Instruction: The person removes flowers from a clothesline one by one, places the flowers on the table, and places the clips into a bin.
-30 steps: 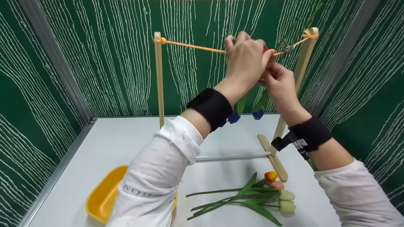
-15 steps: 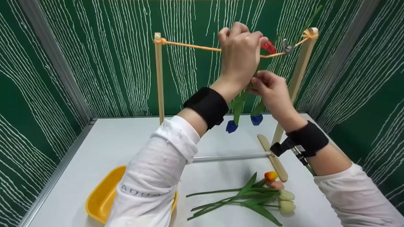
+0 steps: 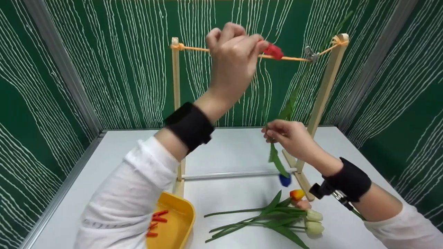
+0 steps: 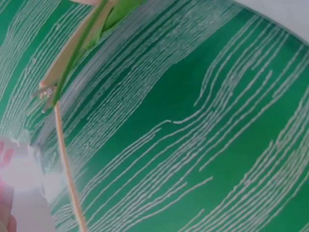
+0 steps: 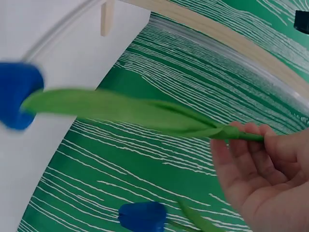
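In the head view my left hand (image 3: 233,60) is raised at the orange string (image 3: 294,58), its thumb and fingers pinching a red clothespin (image 3: 274,51). Whether the clothespin touches the string I cannot tell. Lower and to the right, my right hand (image 3: 290,136) pinches the green stem of an artificial blue tulip (image 3: 285,179), whose bloom points down. The right wrist view shows its long leaf (image 5: 125,111). A second blue tulip (image 5: 143,216) hangs bloom down from a silver clip (image 3: 311,54) on the string; my right hand hides its bloom in the head view.
Two wooden posts (image 3: 176,76) carry the string, joined low by a clear rod (image 3: 235,174). A yellow tray (image 3: 188,218) with red clothespins (image 3: 160,216) stands at front left. Several tulips (image 3: 277,218), with white and orange-yellow blooms, lie on the white table (image 3: 145,148).
My left hand has moved left with the red clothespin, which has come off the string. The blue tulip in my right hand has dropped lower, away from the string.
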Demonstrator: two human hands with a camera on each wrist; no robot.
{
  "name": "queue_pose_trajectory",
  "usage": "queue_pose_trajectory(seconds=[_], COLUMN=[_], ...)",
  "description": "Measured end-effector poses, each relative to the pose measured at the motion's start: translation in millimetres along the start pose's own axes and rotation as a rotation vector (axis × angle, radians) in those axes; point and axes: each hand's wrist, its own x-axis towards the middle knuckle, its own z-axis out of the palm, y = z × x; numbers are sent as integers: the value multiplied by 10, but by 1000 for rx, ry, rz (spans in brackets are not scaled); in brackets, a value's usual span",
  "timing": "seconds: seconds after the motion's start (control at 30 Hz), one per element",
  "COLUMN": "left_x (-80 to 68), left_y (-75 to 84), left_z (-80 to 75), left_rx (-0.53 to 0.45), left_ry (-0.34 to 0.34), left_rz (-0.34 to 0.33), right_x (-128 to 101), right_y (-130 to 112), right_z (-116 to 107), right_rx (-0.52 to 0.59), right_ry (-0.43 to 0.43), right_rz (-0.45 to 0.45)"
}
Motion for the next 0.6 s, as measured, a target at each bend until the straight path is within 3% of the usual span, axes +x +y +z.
queue_pose_trajectory(seconds=[0.13, 0.27, 0.47, 0.6], left_x=[-259, -620, -1292, -1758], left_y=[-92, -139, -164, -253], left_z=[-183, -398, -753, -932], left_rx=[4, 20, 100, 178], left_ry=[-15, 11, 7, -36], left_rz=[118, 239, 346, 361], right_x=[-182, -350, -564, -706], right_y=[-14, -10, 51, 138], right_z=[41, 110, 298, 429], right_rx=[-172, -286, -354, -371], right_ry=[10, 25, 10, -19], right_rz=[-166, -292, -344, -354])
